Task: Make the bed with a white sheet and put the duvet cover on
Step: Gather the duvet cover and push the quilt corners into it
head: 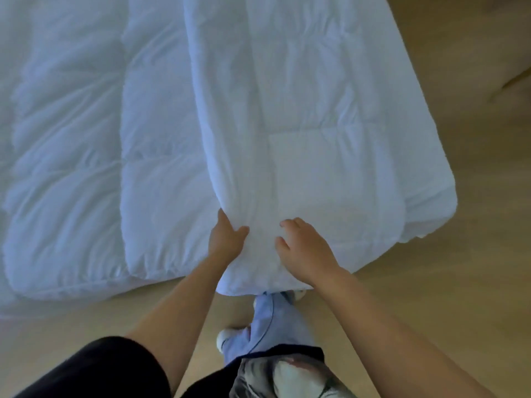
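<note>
Pale wooden floor (pixel 459 297) runs along the near and right sides of the view. A large white quilted duvet (pixel 161 116) is spread flat across most of the scene. Its right part is folded back over itself into a long thick band (pixel 316 133) that reaches toward the person, with a stitched square panel showing on top.

The left hand (pixel 227 239) grips the left edge of that folded band near its near end. The thumb lies on top and the fingers are tucked underneath the fabric. The right hand (pixel 304 251) rests on top of the band just beside the left, with its fingers bent down into the cloth; I cannot tell whether it pinches the fabric or only presses on it.

Below the arms, light blue trousers (pixel 270 323) and a white shoe (pixel 225 337) show above the floor, and a black sleeve (pixel 86 369) covers the left upper arm.
</note>
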`<state>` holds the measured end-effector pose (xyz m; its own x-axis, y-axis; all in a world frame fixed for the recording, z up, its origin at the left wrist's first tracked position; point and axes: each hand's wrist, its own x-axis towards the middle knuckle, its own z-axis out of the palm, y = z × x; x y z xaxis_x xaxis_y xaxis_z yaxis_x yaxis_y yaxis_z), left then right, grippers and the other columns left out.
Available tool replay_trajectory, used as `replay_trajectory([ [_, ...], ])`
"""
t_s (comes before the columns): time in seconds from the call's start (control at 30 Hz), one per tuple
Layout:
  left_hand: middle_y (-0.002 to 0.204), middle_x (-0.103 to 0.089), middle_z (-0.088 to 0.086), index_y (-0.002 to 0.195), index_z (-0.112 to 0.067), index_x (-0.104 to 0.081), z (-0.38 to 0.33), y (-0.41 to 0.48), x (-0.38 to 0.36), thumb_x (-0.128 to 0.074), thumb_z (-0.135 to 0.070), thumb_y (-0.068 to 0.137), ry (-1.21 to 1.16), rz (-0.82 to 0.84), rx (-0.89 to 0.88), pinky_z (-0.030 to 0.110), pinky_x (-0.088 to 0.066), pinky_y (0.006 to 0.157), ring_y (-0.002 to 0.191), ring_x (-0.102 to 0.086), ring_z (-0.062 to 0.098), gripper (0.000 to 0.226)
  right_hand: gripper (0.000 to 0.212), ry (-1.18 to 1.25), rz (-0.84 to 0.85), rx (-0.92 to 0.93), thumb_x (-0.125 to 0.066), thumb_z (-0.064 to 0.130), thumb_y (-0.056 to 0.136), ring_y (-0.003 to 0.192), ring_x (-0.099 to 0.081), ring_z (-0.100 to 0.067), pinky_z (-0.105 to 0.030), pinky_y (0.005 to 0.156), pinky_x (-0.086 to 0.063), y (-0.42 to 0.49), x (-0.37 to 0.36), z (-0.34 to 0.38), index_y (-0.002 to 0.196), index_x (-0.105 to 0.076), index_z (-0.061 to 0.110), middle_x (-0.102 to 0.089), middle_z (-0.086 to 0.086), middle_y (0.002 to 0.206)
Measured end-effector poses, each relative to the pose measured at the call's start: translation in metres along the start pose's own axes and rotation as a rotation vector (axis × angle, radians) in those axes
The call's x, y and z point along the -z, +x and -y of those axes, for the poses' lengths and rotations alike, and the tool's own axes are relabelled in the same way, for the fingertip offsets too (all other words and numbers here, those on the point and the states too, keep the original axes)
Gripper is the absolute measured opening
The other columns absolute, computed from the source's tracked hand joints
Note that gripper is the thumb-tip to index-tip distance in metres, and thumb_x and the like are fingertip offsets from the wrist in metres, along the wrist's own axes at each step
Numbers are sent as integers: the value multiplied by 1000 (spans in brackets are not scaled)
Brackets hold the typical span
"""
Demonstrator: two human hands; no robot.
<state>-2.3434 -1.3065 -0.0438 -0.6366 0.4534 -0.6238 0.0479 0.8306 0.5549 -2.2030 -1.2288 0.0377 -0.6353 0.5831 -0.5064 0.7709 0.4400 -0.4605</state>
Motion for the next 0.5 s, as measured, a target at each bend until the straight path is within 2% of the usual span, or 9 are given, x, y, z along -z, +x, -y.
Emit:
replay_trajectory([
  [0.13, 112, -59, 1, 146, -21, -24, -73, -44, -64, -45, -10, 88, 33, -9, -214, 30, -43, 77, 99, -58, 24, 62, 54, 256, 15, -13, -44, 44, 93, 122, -45, -22, -33, 97, -38, 41, 65, -41, 136, -40, 11, -45, -6, 134],
  [0.2, 108, -59, -1, 143, -20, -31, -119, -58, -104, -40, -4, 87, 37, 7, -290, 27, -43, 73, 93, -58, 20, 59, 65, 395, 28, -61, -52, 49, 88, 118, -47, -19, -30, 94, -39, 65, 99, -63, 140, -34, 15, -46, -3, 132],
  [0.27, 112, -59, 4, 141, -18, -36, -168, -68, -144, -38, -2, 87, 34, 47, -291, 29, -46, 80, 96, -58, 20, 56, 60, 490, 4, -140, -59, 39, 85, 105, -54, -19, -29, 84, -44, 88, 134, -93, 135, -36, 15, -52, -1, 124],
  [0.33, 121, -56, 6, 149, -25, -21, -211, -77, -179, -37, -1, 87, 49, 107, -282, 29, -44, 87, 102, -56, 23, 68, 42, 555, -10, -221, -56, 22, 84, 85, -59, -16, -27, 68, -46, 107, 172, -127, 123, -43, 14, -59, 0, 106],
  [0.4, 131, -51, 5, 150, -36, -2, -241, -85, -206, -36, -1, 86, 83, 163, -292, 27, -40, 89, 108, -54, 23, 80, 31, 608, -12, -278, -48, 10, 82, 74, -57, -11, -24, 58, -45, 120, 205, -160, 113, -49, 15, -59, 3, 92],
  [0.47, 144, -42, -1, 146, -41, 8, -261, -88, -228, -37, -2, 86, 72, 172, -301, 22, -35, 95, 120, -49, 19, 84, 29, 629, -9, -292, -41, 4, 81, 74, -57, -12, -23, 57, -45, 129, 225, -187, 106, -52, 14, -60, 0, 91],
  [0.5, 147, -39, -3, 143, -40, 12, -271, -88, -239, -38, -2, 86, 70, 170, -305, 20, -33, 97, 124, -46, 18, 84, 30, 652, -13, -303, -39, 2, 82, 78, -59, -16, -26, 63, -49, 132, 231, -199, 106, -53, 13, -61, -2, 94],
])
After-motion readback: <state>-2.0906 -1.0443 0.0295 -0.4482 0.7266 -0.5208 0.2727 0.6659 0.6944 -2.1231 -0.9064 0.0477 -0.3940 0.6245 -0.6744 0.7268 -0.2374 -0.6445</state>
